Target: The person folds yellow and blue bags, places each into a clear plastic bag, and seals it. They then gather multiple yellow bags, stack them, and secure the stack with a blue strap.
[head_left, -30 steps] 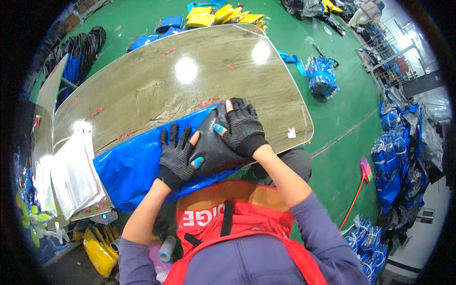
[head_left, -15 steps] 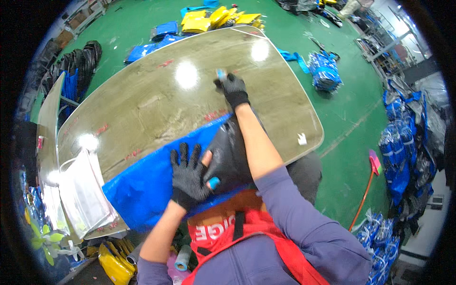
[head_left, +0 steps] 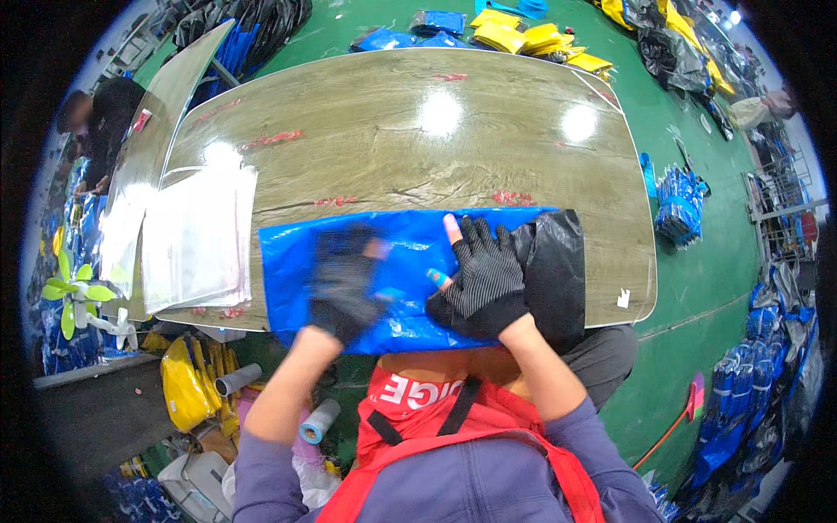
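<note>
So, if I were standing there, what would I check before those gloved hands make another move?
1. Right hand steady on the blue sheet: ok, it lies on it with fingers spread.
2. Left hand pressing down: cannot tell, it is blurred over the sheet.
3. Black piece in view: ok, it shows at the sheet's right end.
4. Sheet wholly on the table: not ok, its near edge appears to reach past the table's.
5. Clear plastic stack not covering the sheet: ok, it lies to the left.
</note>
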`<state>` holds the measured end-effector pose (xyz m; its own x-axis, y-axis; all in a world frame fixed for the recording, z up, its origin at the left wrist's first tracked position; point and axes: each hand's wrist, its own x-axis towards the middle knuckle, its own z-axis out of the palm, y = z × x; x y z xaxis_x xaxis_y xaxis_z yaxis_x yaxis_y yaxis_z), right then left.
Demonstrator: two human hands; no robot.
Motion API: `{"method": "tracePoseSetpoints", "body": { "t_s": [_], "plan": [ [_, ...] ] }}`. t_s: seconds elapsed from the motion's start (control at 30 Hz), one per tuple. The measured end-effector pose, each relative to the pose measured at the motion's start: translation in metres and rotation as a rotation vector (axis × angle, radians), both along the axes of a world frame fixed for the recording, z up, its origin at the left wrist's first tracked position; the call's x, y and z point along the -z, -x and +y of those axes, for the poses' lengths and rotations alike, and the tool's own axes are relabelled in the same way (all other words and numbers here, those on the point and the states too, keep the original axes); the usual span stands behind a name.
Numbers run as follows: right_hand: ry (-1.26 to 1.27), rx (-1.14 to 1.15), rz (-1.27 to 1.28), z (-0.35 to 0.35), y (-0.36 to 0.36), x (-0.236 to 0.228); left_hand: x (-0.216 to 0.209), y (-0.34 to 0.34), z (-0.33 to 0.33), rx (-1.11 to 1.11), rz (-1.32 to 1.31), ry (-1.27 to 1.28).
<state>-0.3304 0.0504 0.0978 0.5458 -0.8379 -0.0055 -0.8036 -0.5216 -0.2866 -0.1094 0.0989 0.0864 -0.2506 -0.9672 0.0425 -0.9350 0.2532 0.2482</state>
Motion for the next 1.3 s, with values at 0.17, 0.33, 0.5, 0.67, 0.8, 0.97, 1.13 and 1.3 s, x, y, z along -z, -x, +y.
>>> {"method": "tracePoseSetpoints", "body": {
  "t_s": [0.17, 0.33, 0.5, 0.67, 0.8, 0.97, 1.13, 1.3],
  "plan": [
    [-0.008, 0.181, 0.021, 0.003, -0.034, 0.026, 0.033, -0.105, 0.068, -0.648, 0.058, 0.025],
    [0.081, 0.128, 0.053, 0.0, -0.07, 0.025, 0.054, -0.128, 0.072, -0.752, 1.37, -0.254],
    [0.578, -0.198, -0.334, 0.034, -0.02, 0.008, 0.032, -0.126, 0.062, -0.751, 1.442, -0.523],
    [0.482, 0.076, -0.314, 0.07, 0.024, 0.014, -0.028, -0.075, 0.067, -0.562, 1.817, -0.581],
    [0.098, 0.115, -0.317, 0.071, 0.02, 0.051, -0.065, 0.046, 0.017, -0.142, 1.401, -0.495],
    [-0.056, -0.052, -0.56, 0.081, 0.036, 0.094, -0.049, 0.159, -0.019, 0.592, 0.211, 0.208],
    [0.092, -0.225, -0.418, 0.093, 0.056, 0.099, -0.038, 0.171, -0.02, 0.845, 0.201, 0.11],
    [-0.156, -0.044, -1.098, 0.095, 0.05, 0.111, -0.034, 0.204, -0.05, 1.22, 0.188, 0.021]
  ]
}}
